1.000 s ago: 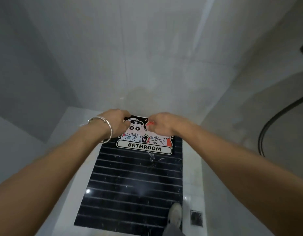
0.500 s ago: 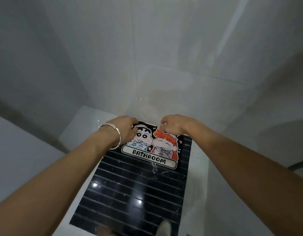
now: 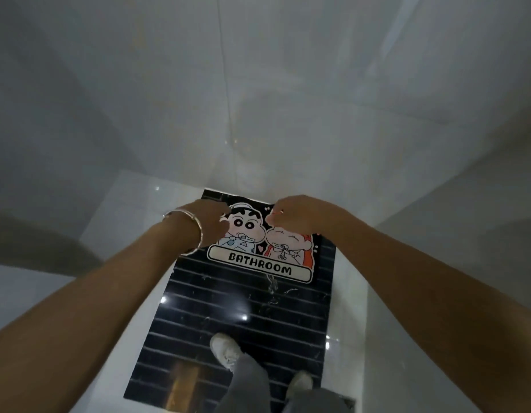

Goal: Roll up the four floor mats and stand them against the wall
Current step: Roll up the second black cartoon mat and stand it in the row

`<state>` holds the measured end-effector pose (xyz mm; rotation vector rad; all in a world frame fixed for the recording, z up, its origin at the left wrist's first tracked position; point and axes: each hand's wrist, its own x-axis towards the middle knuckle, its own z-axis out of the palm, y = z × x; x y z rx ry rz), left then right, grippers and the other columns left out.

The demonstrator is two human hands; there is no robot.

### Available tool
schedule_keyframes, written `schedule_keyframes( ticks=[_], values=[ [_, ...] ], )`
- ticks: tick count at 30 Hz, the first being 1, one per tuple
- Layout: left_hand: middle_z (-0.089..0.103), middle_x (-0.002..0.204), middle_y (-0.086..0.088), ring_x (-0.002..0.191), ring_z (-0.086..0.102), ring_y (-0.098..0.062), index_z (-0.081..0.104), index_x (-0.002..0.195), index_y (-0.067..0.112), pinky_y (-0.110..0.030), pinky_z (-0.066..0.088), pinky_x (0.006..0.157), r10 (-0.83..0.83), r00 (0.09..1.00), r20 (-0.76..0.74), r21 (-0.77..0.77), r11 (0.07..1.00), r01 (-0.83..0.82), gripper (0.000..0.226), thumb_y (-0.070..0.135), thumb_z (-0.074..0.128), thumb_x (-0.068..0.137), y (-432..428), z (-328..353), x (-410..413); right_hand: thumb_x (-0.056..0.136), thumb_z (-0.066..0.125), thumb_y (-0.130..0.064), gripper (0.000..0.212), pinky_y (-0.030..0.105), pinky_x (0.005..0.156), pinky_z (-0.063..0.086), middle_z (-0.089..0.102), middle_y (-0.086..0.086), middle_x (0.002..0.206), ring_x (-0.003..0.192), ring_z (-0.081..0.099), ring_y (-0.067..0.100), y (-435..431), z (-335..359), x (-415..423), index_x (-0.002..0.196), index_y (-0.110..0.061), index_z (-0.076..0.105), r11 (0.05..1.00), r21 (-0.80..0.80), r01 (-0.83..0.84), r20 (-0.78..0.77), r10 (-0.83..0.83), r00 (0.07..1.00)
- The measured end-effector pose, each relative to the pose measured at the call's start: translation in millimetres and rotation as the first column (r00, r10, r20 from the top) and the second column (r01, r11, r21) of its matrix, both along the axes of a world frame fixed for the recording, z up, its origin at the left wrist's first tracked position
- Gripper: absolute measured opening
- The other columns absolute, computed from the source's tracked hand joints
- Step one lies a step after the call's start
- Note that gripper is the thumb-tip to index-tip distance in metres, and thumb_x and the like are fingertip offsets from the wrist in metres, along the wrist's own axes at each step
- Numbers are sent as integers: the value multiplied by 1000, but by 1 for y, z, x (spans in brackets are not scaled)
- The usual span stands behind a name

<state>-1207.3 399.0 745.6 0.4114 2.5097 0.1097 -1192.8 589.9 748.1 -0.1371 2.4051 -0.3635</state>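
Here we count one mat [image 3: 258, 263], a cartoon one lettered BATHROOM, at the far end of a dark striped floor panel [image 3: 243, 317], close to the wall [image 3: 258, 114]. We see two hands at the mat's far edge. The left hand [image 3: 210, 222] curls on its left corner and the right hand [image 3: 291, 216] pinches the edge above the right figure, so both grasp the mat. We note one bracelet [image 3: 195, 234] on the left wrist and two pale shoes [image 3: 225, 348] on the panel's near end.
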Motion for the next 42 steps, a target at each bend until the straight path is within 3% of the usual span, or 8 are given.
schedule_keyframes(
  ticks=[3, 7, 12, 17, 24, 29, 33, 42],
  values=[
    [49, 138, -7, 123, 48, -26, 44, 137, 21, -35, 39, 101, -37, 996, 80, 21, 999, 35, 41, 32, 38, 98, 12, -37, -13, 99, 34, -40, 44, 37, 93, 44, 61, 9, 119, 108, 57, 27, 10, -33, -13, 118, -9, 59, 1000, 3, 14, 54, -15, 998],
    [48, 140, -6, 120, 51, -24, 42, 140, 25, -33, 43, 98, -16, 985, 170, -7, 1000, 17, 42, 30, 39, 98, 22, -74, -17, 101, 34, -40, 51, 36, 108, 32, 35, 9, 150, 134, 38, 27, 26, -72, -9, 142, -10, 41, 999, 40, 14, 161, -20, 987],
    [52, 137, -8, 119, 53, -26, 42, 140, 25, -30, 42, 97, 33, 980, 195, -24, 999, -29, 44, 32, 44, 97, 41, -109, -18, 100, 38, -37, 46, 35, 99, 42, 52, 13, 135, 117, 53, 25, 54, -124, -17, 132, -6, 50, 999, -11, 50, 205, -47, 978],
    [47, 142, -8, 125, 48, -27, 38, 143, 23, -29, 38, 103, 84, 984, 156, -9, 996, -84, 46, 29, 44, 98, 68, -169, -25, 101, 38, -36, 48, 32, 105, 32, 42, 10, 146, 132, 40, 25, 77, -194, -28, 139, -8, 43, 997, -70, 29, 172, -17, 985],
    [43, 145, -1, 129, 44, -22, 31, 145, 27, -34, 36, 108, -101, 965, 242, -70, 990, 121, 48, 32, 40, 98, 92, -359, -18, 100, 38, -39, 51, 37, 112, 24, 28, 6, 155, 141, 26, 24, 100, -388, -5, 146, -18, 32, 998, -56, 41, 204, -29, 979],
    [37, 147, -1, 133, 38, -23, 22, 148, 28, -37, 35, 108, -184, 969, 166, -82, 976, 200, 52, 38, 34, 99, 103, -504, -45, 99, 40, -43, 57, 34, 116, 14, 18, 3, 158, 146, 15, 21, 122, -538, -22, 149, -19, 25, 994, 22, 109, 207, -111, 972],
    [40, 144, 1, 129, 43, -23, 21, 147, 27, -37, 40, 100, -211, 968, 133, -81, 971, 223, 52, 39, 34, 99, 96, -603, -41, 98, 45, -42, 58, 34, 114, 20, 21, 5, 157, 144, 19, 22, 117, -631, -23, 148, -18, 27, 995, 35, 92, 212, -97, 972],
    [34, 146, 0, 133, 36, -20, 20, 148, 26, -36, 41, 104, -358, 929, 93, -68, 929, 365, 62, 37, 49, 95, 102, -761, -58, 85, 64, -46, 69, 37, 95, 45, 42, 8, 132, 120, 44, 25, 129, -780, -9, 140, -16, 37, 990, 132, -50, 100, 36, 994]
  ],
)
